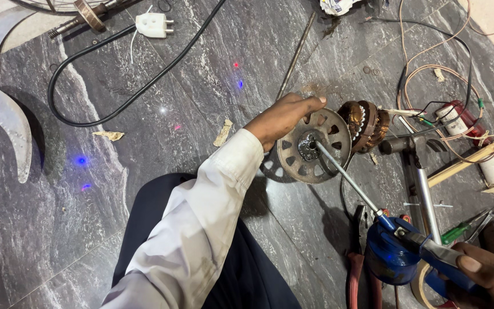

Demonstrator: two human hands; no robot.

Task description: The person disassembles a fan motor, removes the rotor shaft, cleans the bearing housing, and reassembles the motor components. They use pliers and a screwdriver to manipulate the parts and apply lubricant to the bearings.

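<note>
You are oiling the hub of a fan motor's end cover. Your left hand (284, 117) reaches out over the grey marble floor (161, 143) and grips the far-left rim of the round, slotted metal cover (324, 127), fingers (310, 104) curled closed over its edge so that it stands tilted toward you. The sleeve runs from the near left up to the wrist, with the forearm nearly straight.

Your right hand (487, 273) sits at the near right corner, closed around the trigger of a blue oil can (393, 254), thumb lying along the lever. The can's long thin spout (347, 177) slants up and left, and its tip meets the shiny bearing seat at the cover's centre.

The cover stands in the middle of the scene, just left of the copper-wound stator (366, 126), which it appears to touch or nearly touch. Red-handled pliers (360, 252) lie just beside the can, a loose black cable (115, 86) loops far left with a white plug (152, 25) beyond it, and a metal fan blade (1, 114) lies at the left edge.

The next move, as I judge it, calls for a gentle squeeze with the tip kept centred, while the left hand keeps the cover steady so that oil does not run onto the windings.
</note>
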